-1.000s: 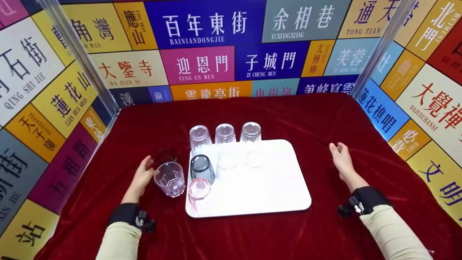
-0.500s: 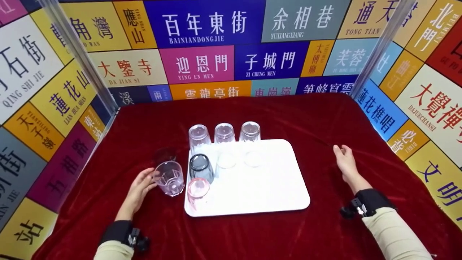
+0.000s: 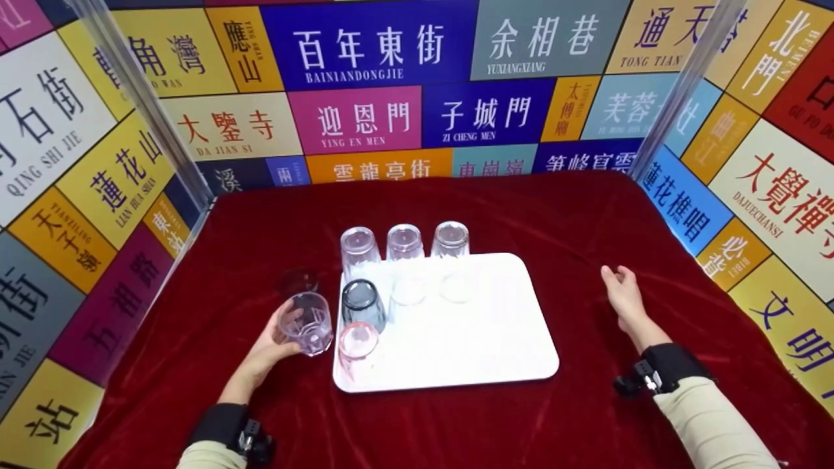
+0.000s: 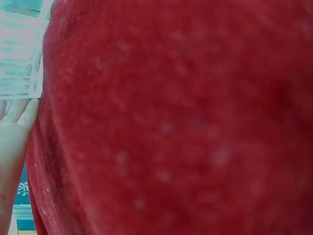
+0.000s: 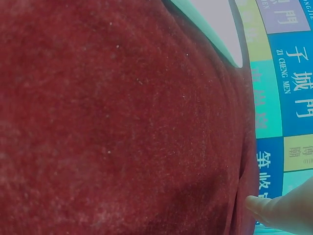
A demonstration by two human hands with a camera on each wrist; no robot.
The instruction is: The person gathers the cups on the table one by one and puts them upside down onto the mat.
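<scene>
My left hand (image 3: 277,345) grips a clear ribbed glass (image 3: 306,322) from its left and underside, just off the left edge of the white tray (image 3: 488,352). Its fingers show through the glass wall. On the tray's left side stand an upturned grey glass (image 3: 363,305) and a pink glass (image 3: 358,342). Three upturned clear glasses (image 3: 404,242) line the far edge. My right hand (image 3: 622,293) rests on the red cloth (image 3: 554,215) right of the tray, fingers loosely curled and holding nothing. The left wrist view shows only my hand's edge (image 4: 12,142) against the cloth.
A dark glass (image 3: 298,281) stands on the cloth behind the held glass. Two faint clear glasses (image 3: 433,290) sit mid-tray. Walls covered in coloured signs (image 3: 365,117) close in the back and both sides, with clear posts (image 3: 140,104) at the corners.
My left hand slid from the glass's left side to under and around it and took hold. The right hand shifted slightly nearer me.
</scene>
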